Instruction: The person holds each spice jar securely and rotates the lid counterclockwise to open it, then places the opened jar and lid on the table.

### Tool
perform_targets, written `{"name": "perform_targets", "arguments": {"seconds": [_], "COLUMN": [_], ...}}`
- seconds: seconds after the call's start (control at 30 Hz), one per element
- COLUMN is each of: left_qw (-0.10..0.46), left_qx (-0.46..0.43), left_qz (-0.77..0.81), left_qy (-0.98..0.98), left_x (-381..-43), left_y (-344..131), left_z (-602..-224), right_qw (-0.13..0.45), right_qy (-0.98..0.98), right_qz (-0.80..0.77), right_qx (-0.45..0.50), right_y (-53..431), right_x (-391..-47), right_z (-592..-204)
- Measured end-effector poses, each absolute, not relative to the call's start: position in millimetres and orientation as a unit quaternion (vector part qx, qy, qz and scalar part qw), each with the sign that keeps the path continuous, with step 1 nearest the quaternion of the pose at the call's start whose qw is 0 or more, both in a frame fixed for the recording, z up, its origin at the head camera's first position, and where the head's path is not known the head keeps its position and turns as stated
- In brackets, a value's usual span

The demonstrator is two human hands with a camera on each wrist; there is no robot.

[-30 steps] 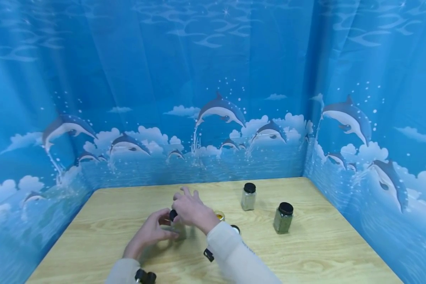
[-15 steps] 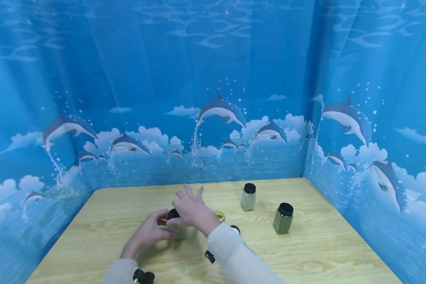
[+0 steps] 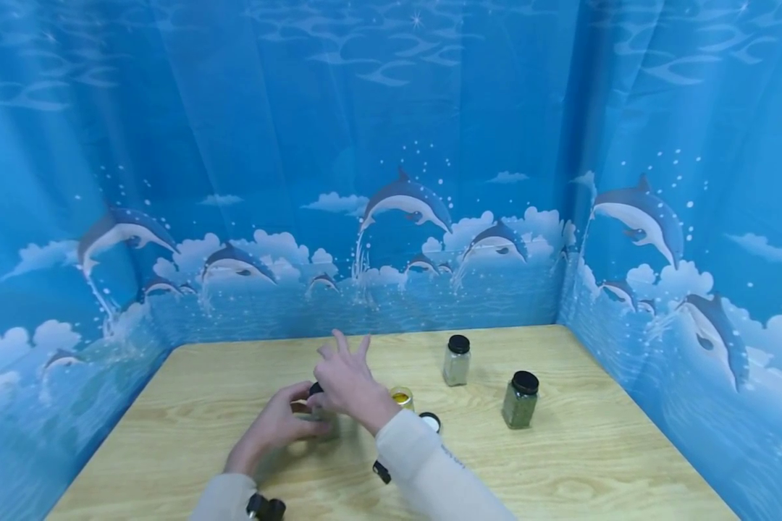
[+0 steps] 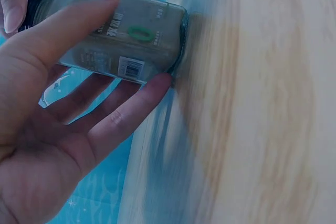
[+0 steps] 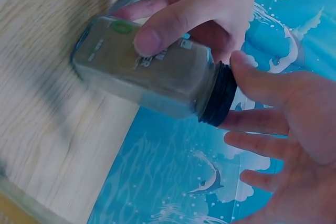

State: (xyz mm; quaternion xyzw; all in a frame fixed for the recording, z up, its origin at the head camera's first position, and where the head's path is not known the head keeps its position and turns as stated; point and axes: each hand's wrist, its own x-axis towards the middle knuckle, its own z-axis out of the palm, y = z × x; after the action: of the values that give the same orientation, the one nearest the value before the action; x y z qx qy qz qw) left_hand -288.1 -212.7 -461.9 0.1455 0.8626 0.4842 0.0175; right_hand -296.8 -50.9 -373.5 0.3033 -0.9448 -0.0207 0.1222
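My left hand [image 3: 275, 425] grips a square glass spice jar [image 4: 155, 48] around its body, thumb on one side and fingers on the other. The jar stands upright on the wooden table, filled with a greyish-brown powder and printed with a green ring and a barcode. Its black ribbed screw lid [image 5: 219, 97] sits on the neck. My right hand [image 3: 350, 382] pinches the lid between thumb and index finger, the other fingers stretched away. In the head view both hands cover most of the jar.
Just right of my right wrist stands a lidless jar [image 3: 402, 399] with yellow contents. A loose black lid [image 3: 431, 422] lies beside it, white inside up. Farther right are a pale-filled jar [image 3: 457, 360] and a green-filled jar [image 3: 520, 400], both black-lidded. A dolphin-print curtain [image 3: 391, 289] surrounds the table.
My right hand has turned on the lid, its thumb swinging forward and then back while the free fingers spread. The left hand keeps hold of the jar in the same place.
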Motion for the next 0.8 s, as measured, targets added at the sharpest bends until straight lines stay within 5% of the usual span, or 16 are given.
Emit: {"name": "perform_targets", "arguments": {"seconds": [0.8], "left_qw": [-0.002], "left_qx": [0.093], "left_qz": [0.512], "left_qy": [0.854], "left_x": [-285.1], "left_y": [-204.2], "left_z": [-457.3], "right_qw": [0.048], "right_qy": [-0.942], "right_qz": [-0.026], "right_qx": [0.332], "right_y": [-52.7], "right_x": [-292.6], "right_z": [-370.1]}}
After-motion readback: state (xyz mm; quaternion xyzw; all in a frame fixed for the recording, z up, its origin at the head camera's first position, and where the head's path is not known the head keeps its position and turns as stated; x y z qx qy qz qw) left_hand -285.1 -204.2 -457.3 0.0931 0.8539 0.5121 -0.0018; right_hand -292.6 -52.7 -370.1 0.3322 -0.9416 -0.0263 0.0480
